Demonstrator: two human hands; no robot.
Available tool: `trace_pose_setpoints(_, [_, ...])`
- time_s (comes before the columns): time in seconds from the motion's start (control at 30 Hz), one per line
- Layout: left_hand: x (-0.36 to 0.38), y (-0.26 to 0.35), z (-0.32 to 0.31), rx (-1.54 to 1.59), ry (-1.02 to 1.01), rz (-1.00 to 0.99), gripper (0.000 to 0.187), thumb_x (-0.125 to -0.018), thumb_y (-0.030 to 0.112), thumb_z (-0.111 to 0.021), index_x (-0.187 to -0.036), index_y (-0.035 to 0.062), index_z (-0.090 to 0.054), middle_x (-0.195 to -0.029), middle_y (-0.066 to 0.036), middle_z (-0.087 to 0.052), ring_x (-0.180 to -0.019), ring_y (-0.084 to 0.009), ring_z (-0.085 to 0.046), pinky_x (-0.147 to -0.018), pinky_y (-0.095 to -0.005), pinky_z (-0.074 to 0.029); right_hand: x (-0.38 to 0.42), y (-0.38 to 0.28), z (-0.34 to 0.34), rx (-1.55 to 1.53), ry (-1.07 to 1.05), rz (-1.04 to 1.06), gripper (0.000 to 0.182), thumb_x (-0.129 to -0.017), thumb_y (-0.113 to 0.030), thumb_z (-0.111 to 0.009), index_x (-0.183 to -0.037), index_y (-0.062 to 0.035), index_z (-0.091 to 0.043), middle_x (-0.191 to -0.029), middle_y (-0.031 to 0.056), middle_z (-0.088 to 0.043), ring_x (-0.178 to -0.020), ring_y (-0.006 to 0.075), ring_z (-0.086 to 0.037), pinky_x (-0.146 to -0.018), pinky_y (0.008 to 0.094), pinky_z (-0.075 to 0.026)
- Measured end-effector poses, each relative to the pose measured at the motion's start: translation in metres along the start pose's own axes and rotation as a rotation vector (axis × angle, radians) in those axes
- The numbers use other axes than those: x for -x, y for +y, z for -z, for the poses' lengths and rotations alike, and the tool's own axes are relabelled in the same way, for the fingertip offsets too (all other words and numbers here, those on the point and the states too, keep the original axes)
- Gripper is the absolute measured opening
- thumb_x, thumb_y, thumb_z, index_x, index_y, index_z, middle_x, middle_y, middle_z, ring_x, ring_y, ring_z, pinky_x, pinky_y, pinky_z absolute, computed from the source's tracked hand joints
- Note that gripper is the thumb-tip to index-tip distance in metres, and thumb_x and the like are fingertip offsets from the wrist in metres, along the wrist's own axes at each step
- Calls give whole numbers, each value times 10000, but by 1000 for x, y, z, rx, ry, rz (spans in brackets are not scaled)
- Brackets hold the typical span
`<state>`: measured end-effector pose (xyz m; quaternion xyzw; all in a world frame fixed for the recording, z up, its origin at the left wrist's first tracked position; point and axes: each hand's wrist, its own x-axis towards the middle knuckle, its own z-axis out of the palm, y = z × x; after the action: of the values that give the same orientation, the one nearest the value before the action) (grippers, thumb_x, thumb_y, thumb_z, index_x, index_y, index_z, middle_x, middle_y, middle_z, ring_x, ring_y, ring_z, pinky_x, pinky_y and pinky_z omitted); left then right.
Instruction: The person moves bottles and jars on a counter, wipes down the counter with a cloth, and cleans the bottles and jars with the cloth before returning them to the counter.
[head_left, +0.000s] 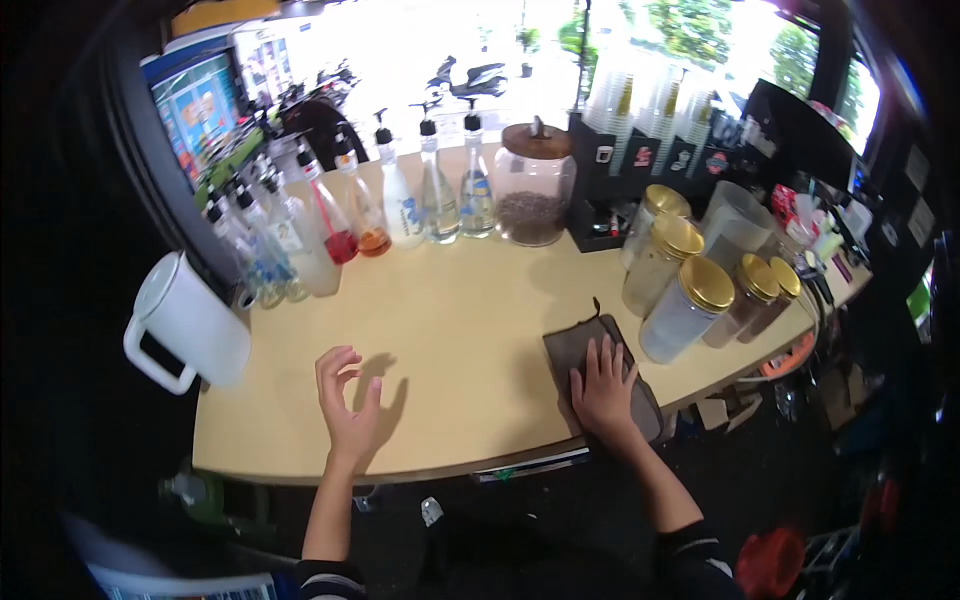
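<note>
Flat on a dark grey-brown zip pouch [571,352] lies my right hand [605,390], palm down with the fingers stretched out. The pouch rests at the right of the wooden counter [450,370], and its zip pull sticks out at the far end. Over the counter's left part is my left hand [346,405], its fingers curved and apart from the thumb, with nothing in it. A shadow falls beside it. What lies under my right palm is hidden.
A white pitcher [195,320] stands at the left edge. Several pump bottles [400,195] line the back, beside a wooden-lidded glass jar [533,205]. Gold-lidded jars [685,310] stand right of the pouch. A black holder [635,165] carries stacked plastic cups [655,100].
</note>
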<state>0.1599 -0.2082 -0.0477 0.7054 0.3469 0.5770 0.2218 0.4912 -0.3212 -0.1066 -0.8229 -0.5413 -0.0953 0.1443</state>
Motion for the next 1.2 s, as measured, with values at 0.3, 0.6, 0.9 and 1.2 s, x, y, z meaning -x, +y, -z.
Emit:
trace_pose_setpoints(0.3, [99,29,67,-151,365,163,401,-828,2,-591,-1204,22,-453,-1203,-97,-436,-1036,-195,-508,-833,-307,-451,-56,-25,-45,113,67,383,554,-902,-313,-453,-1352,2,-378,-1429,223,-318,-1314,412,-303,-999,657,-232])
trace_pose_setpoints(0.6, [230,30,161,-336,728,409,359,-882,64,-573,-1216,40,-445,-1184,-80,-489,-1019,-169,-509,-828,-282,-431,-135,-172,-64,-204,-194,709,502,-930,-295,-399,-1413,-178,-333,-1486,103,-271,-1363,342,-239,-1062,636,-153])
trace_pose_setpoints(0.9, [171,19,127,-164,634,318,393,-898,54,-549,-1248,13,-375,-1181,-105,-469,-982,-147,-512,-831,-264,-417,41,-293,-11,-448,-345,1335,475,-924,-261,-414,-1385,-153,-385,-1483,97,-285,-1365,326,-242,-1082,587,-144])
trace_pose_setpoints(1.2, [105,16,-1,136,321,246,391,-901,72,-543,-1250,15,-375,-1182,-127,-464,-945,-165,-549,-851,-302,-438,40,-119,-2,-407,-142,859,470,-937,-353,-421,-1371,-173,-416,-1459,97,-328,-1347,302,-295,-1083,553,-200])
